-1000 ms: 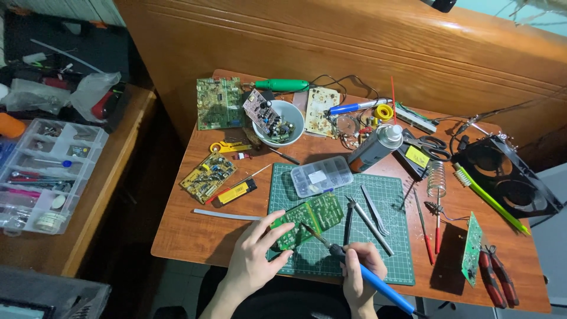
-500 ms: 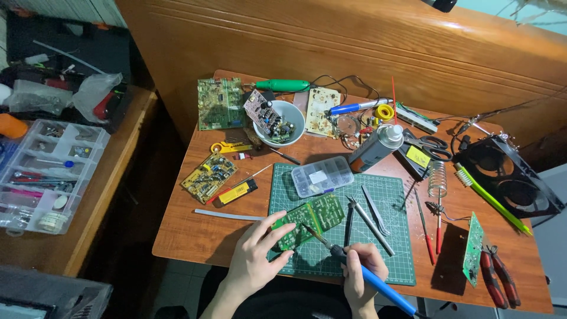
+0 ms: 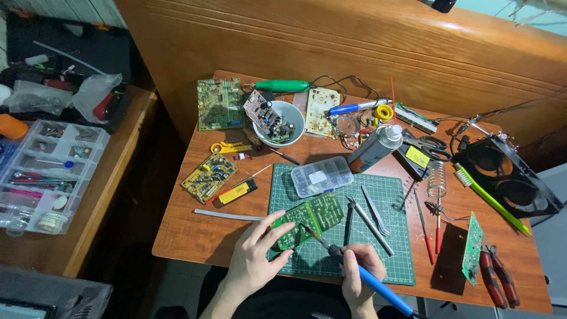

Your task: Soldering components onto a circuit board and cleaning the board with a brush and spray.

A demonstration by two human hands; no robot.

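Head view, looking down on a cluttered wooden table (image 3: 195,230): the person's left hand (image 3: 255,259) rests on the near-left corner of the green cutting mat (image 3: 390,260), fingers spread and closed lightly around the left end of a green circuit board (image 3: 310,218), thumb at its near edge, pinning it flat to the mat. The right hand (image 3: 358,273) is curled in a pen grip around a blue-handled soldering iron (image 3: 378,286), whose metal tip slants up and left to meet the board near its middle; the blue handle runs back toward the near-right edge of the table. Just right of the board lie a pair of tweezers (image 3: 375,210) and other slim metal tools on the mat, and a clear plastic compartment box (image 3: 322,175) sits at the mat's far edge. Beyond it stand a white bowl (image 3: 277,122) filled with small parts and a spray can (image 3: 376,146) lying tilted. A white strip (image 3: 227,215) lies on the bare wood just left of the left hand, with a yellow utility knife (image 3: 236,192) behind it. Red-handled pliers (image 3: 499,277) rest at the near-right corner, well apart from both hands
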